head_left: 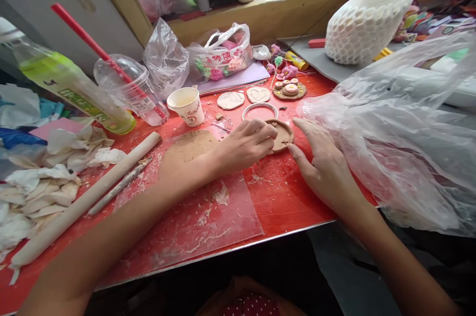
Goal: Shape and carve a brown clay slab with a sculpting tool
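Note:
A small round brown clay dish (284,136) with a raised rim lies on the red table, with a few dark bits inside. My left hand (248,143) is closed over its left side, fingers curled and pressed together; what the fingertips hold is hidden. On the dish's right, my right hand (320,155) is open, thumb and fingers apart, fingertips close to the rim. Just behind the dish sits a pale ring (260,106). Left of my left hand, a flat sheet of brown clay (191,145) rests on a clear plastic sheet (223,217).
Left are a rolling pin (89,197), a thin clay-smeared stick (121,186), crumpled tissues (40,192), a bottle (74,88) and a plastic cup (134,88). Behind stand a paper cup (188,106) and decorated clay discs (230,100). A clear plastic bag (412,142) spreads at right.

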{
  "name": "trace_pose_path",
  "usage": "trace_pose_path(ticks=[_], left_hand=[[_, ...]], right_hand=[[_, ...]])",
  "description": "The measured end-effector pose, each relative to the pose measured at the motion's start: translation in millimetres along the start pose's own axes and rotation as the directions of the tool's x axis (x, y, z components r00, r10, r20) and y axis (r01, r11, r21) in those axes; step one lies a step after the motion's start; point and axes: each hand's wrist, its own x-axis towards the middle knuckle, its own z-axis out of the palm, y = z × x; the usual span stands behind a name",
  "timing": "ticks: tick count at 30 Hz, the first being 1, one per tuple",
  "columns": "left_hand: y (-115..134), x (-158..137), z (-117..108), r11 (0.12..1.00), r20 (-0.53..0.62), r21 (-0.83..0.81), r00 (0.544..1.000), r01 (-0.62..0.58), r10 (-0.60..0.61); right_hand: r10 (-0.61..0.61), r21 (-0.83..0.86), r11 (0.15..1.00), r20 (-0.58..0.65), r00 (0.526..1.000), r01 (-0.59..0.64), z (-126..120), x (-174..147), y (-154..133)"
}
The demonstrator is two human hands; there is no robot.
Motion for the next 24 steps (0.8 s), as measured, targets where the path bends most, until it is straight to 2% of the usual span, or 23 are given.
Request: trace_pose_path(ticks=[6,11,14,18,24], left_hand=[[-4.9,-3.2,-5.8,0.999,-0.043,-0.001,0.998,0.046,-0.046],[-1.7,-3.2,-2.5,1.0,0.026,0.001,1.0,-0.005,0.005],[0.9,0.1,-3.1,0.998,0.047,-0.049,0.998,0.042,-0.04],[0.7,3.2,-7.9,0.989,-0.01,-0.084,0.992,0.121,-0.122],[3.9,1.5,-1.4,0.999,0.005,-0.027,0.999,0.04,-0.04]], right_hand=[[0.008,0.032,0.999,0.01,1.0,-0.009,-1.3,0.5,-2.3],[0.013,0.035,0.999,0.023,1.0,-0.014,-2.1,0.6,-3.6],[0.017,0.039,0.999,0.025,1.0,-0.018,-2.4,0.6,-3.5],[0.015,0.036,0.999,0.023,1.0,-0.015,-2.6,0.8,-3.7],[0.016,0.03,0.999,0.019,1.0,-0.016,-2.4,0.0,-4.0]])
